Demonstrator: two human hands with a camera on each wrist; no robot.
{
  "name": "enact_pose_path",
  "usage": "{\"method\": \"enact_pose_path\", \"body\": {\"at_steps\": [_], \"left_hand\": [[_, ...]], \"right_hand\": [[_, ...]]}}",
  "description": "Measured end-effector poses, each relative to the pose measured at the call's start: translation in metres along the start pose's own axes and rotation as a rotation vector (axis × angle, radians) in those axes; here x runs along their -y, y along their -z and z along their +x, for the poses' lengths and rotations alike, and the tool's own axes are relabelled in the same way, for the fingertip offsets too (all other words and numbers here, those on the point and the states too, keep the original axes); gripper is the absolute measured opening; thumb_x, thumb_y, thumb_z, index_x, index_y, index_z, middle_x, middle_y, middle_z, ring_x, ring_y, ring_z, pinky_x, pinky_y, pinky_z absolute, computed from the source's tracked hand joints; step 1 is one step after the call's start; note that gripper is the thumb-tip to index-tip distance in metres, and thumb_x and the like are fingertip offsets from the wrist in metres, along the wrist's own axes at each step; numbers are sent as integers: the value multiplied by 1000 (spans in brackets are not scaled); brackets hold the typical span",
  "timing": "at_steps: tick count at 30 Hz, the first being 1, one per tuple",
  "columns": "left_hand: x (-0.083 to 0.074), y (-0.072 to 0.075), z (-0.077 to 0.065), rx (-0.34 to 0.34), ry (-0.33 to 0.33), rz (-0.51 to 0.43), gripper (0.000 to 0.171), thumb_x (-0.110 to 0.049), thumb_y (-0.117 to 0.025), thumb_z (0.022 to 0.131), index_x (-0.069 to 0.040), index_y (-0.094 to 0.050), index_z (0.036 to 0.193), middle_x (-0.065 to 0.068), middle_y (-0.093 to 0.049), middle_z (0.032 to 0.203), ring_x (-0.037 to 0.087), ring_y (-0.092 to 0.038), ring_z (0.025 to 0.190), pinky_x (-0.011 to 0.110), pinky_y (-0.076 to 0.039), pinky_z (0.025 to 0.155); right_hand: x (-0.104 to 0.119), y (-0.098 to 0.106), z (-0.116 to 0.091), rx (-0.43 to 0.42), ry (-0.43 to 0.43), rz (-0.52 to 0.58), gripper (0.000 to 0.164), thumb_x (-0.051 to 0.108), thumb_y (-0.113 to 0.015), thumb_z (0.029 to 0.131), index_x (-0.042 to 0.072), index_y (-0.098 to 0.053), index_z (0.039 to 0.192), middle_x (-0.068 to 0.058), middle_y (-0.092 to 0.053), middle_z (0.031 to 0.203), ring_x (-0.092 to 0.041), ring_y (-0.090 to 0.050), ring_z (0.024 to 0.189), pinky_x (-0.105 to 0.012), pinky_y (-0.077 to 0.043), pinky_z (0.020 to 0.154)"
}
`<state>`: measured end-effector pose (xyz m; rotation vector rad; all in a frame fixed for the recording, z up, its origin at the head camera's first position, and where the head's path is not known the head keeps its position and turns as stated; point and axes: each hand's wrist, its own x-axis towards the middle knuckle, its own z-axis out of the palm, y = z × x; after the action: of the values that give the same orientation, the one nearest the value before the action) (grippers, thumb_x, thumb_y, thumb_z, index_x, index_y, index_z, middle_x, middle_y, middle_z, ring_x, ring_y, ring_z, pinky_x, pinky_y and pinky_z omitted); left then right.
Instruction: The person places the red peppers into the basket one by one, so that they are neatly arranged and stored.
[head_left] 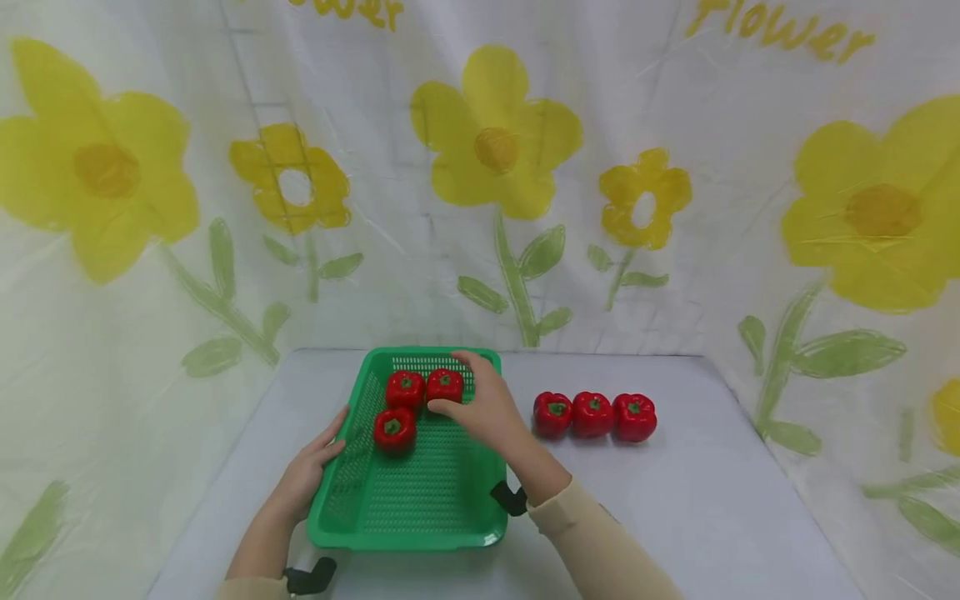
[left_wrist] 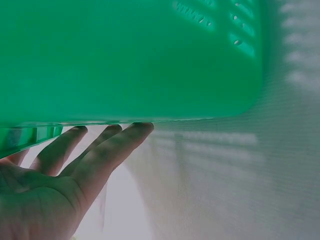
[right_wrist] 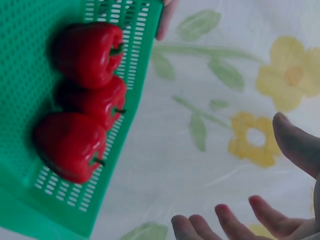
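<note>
Inside the green plastic basket (head_left: 420, 508) sit three red bell peppers: one at the back left (head_left: 406, 390), one at the back right (head_left: 444, 385) and one nearer the front (head_left: 394, 431). My left hand (head_left: 298, 477) rests against the basket's left side, its fingers extended; the left wrist view shows the fingertips (left_wrist: 142, 127) at the green wall (left_wrist: 125, 65). Over the basket's right side is my right hand (head_left: 489, 410), thumb and fingers spread near the back right pepper. In the right wrist view, nothing lies between that hand's fingers (right_wrist: 232, 222) and thumb.
Three more red bell peppers (head_left: 592, 415) stand in a row on the white table (head_left: 675, 508), right of the basket. Behind the table hangs a white sheet (head_left: 390, 275) painted with yellow flowers (head_left: 495, 150).
</note>
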<state>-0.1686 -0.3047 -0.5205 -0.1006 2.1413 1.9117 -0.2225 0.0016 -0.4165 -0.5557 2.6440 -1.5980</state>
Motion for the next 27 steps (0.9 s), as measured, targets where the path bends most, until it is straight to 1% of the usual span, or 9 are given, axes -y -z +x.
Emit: {"method": "enact_pose_path", "body": {"at_steps": [2, 5, 8, 12, 15, 18, 21, 23, 27], "left_hand": [[0, -1, 1, 9, 6, -10, 54, -35, -30, 111, -43, -12, 161, 2, 5, 171, 39, -5, 155, 47, -43, 111], [2, -2, 0, 3, 15, -28, 54, -34, -31, 111, -43, -12, 161, 3, 4, 171, 40, -11, 154, 43, -49, 106], [3, -2, 0, 10, 10, -34, 54, -34, -30, 111, -42, -11, 162, 2, 4, 171, 39, -12, 154, 41, -49, 106], [2, -1, 1, 18, 0, -43, 54, -34, -31, 111, -41, -11, 162, 2, 4, 171, 40, -14, 154, 42, -48, 106], [1, 0, 2, 24, -3, -53, 54, -33, -31, 112, -40, -12, 162, 3, 4, 171, 41, -17, 153, 44, -50, 105], [-1, 0, 2, 25, -3, -63, 54, -33, -31, 112, -41, -12, 162, 2, 4, 171, 42, -19, 152, 46, -51, 105], [-1, 0, 2, 23, -3, -68, 54, -33, -31, 112, -41, -13, 162, 1, 4, 171, 42, -18, 152, 47, -51, 104], [0, 0, 3, 22, -1, -69, 54, -32, -31, 112, -41, -13, 162, 0, 4, 171, 41, -17, 153, 46, -50, 105], [0, -1, 2, 13, 7, -73, 54, -31, -31, 112, -41, -14, 162, -1, 3, 171, 38, -17, 153, 45, -50, 105]], "right_hand": [[-2, 5, -2, -16, 10, 4, 79, 39, -83, 84, 19, -45, 150, -5, -49, 151, -28, -45, 141, -56, -43, 110], [-6, 12, -4, -39, 27, -1, 78, 38, -83, 84, 19, -46, 149, -5, -50, 150, -28, -45, 141, -56, -43, 110], [-9, 19, -8, -79, 29, -8, 75, 36, -84, 83, 19, -49, 147, -3, -52, 148, -26, -47, 138, -55, -46, 108], [-14, 29, -14, -135, 36, -4, 72, 33, -85, 82, 19, -51, 144, -2, -53, 145, -24, -49, 135, -52, -49, 105], [-18, 36, -19, -169, 49, 0, 72, 31, -86, 82, 18, -52, 144, -1, -53, 145, -23, -48, 136, -52, -49, 106], [-22, 42, -24, -189, 34, -7, 73, 32, -86, 82, 19, -51, 144, 1, -52, 146, -24, -47, 137, -52, -49, 106], [-27, 48, -30, -190, 1, -17, 73, 34, -85, 82, 21, -49, 145, 1, -49, 149, -25, -46, 138, -52, -49, 106], [-30, 52, -33, -191, -17, -18, 74, 34, -85, 82, 22, -49, 146, -1, -48, 150, -27, -46, 138, -54, -50, 104], [-38, 59, -36, -197, -26, -20, 76, 33, -86, 82, 21, -48, 147, -3, -46, 152, -31, -44, 140, -57, -50, 103]]}}
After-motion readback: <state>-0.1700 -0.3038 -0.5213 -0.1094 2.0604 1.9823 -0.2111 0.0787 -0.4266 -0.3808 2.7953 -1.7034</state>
